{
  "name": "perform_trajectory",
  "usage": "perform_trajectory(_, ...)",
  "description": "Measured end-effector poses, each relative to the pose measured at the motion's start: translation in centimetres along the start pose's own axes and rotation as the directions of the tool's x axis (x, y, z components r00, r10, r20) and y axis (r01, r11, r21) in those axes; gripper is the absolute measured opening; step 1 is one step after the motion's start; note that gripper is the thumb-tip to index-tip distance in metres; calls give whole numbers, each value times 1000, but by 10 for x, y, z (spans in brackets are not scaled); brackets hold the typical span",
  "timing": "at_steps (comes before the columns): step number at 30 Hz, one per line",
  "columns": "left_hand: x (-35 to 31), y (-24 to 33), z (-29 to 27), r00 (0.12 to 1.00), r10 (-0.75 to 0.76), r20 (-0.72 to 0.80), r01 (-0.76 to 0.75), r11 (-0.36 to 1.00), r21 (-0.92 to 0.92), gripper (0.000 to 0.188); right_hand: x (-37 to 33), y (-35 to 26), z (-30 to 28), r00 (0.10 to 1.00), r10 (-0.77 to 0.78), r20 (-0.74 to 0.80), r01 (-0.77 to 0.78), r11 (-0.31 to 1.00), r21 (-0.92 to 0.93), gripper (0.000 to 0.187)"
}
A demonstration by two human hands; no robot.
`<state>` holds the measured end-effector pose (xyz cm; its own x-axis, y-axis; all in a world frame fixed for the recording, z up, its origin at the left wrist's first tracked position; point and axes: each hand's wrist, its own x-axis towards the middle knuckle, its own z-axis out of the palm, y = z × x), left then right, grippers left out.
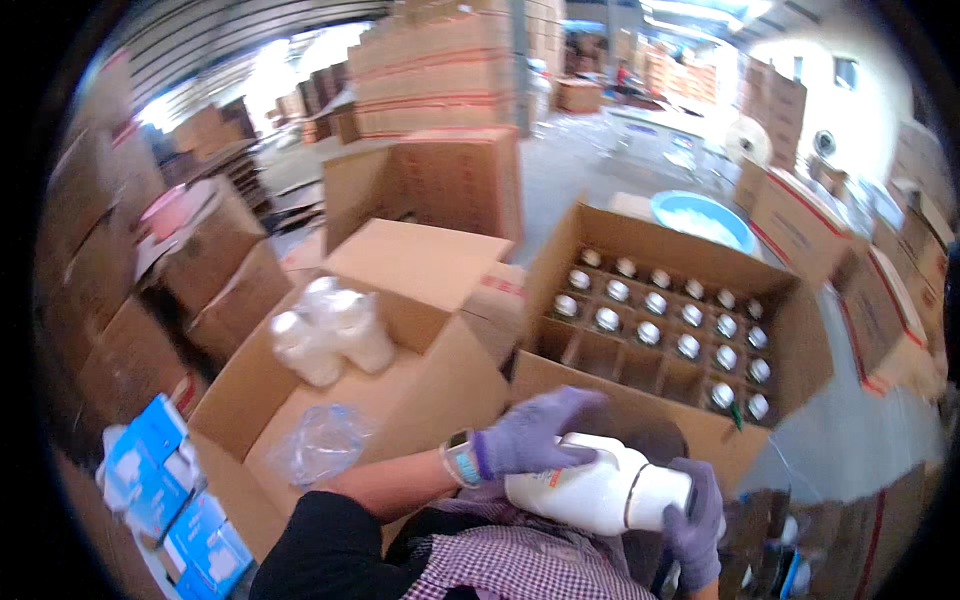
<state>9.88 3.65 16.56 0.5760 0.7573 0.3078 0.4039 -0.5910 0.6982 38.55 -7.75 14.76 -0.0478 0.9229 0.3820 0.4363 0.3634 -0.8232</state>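
Note:
Close to my body lies a white bottle, tilted sideways, with a dark ring near its wide right end. My right hand, in a purple-grey glove, grips that end. Across the upper side of the bottle, my left hand, gloved alike, stretches its fingers to the right; they are slightly blurred and not wrapped round it. Just beyond is an open carton with cardboard dividers and several silver-capped bottles; some front compartments hold none. In another open carton on the left stand several white plastic-wrapped bottles.
A crumpled clear plastic bag lies in the left carton. Blue-and-white boxes are stacked at the lower left. Behind the divided carton sits a blue basin. Stacked cartons rise at the back, and more cartons line the right.

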Motion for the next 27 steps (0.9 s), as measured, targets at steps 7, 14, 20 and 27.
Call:
perform_trajectory(7,-56,-63,38,887,-137,441,392,726,-565,88,-91,68,2,724,654,-221,-406,663,629,47)
perform_trajectory(14,-46,-60,42,954,10,-299,-40,995,-92,58,-31,101,2,964,267,1,-264,952,-157,102)
perform_trajectory(20,-6,-93,4,651,-273,-709,92,955,-283,53,130,124,-17,866,-43,-498,-158,922,-355,59)
perform_trajectory(27,-11,-109,-25,703,-234,-672,287,957,-34,52,162,278,-63,862,475,-175,-423,485,-765,73)
